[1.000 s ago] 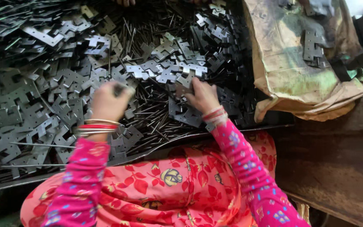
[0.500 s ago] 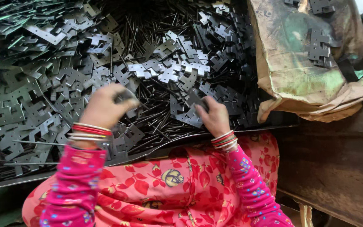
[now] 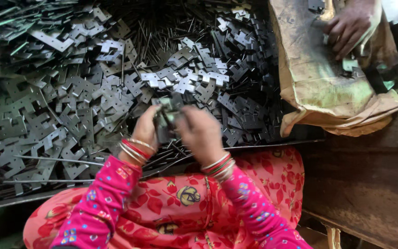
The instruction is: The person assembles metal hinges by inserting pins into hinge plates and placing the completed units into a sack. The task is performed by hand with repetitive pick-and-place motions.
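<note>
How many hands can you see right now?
3. The left hand and right hand meet at centre, both gripping a small metal piece. Another person's hand rests on the brown sack, top right. Others may be out of view.

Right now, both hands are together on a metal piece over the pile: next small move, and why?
Probably seat the two stamped plates together. Left hand and right hand both pinch them from either side, raised just above the heap of flat plates and thin rods. How the parts align is hidden by the fingers. Another person's hand works apart at the brown sack.
</note>
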